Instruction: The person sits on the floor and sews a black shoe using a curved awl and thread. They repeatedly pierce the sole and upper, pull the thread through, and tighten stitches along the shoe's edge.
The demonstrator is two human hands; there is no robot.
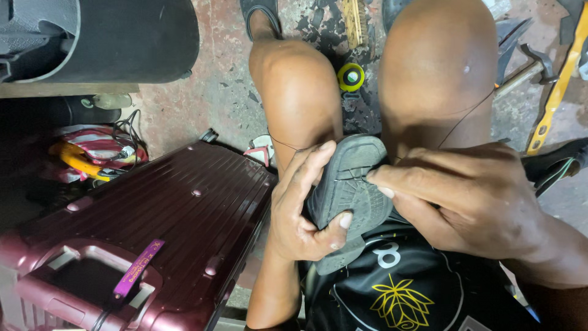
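Observation:
My left hand (303, 205) grips a grey rubber shoe sole (349, 190), sole side up, held between my knees over my lap. My thumb presses its lower part and my fingers wrap the left edge. My right hand (465, 196) pinches at the sole's upper right edge, fingertips closed on what looks like a needle or thread end. A thin dark thread (471, 113) runs from there up across my right knee, and another strand crosses my left knee.
A maroon ribbed suitcase (153, 233) with a purple tag lies at my left. A yellow-green round spool (351, 77), a brush, a hammer (530, 64) and a yellow strip (557, 92) lie on the stained concrete floor ahead. Cables and cloth sit far left.

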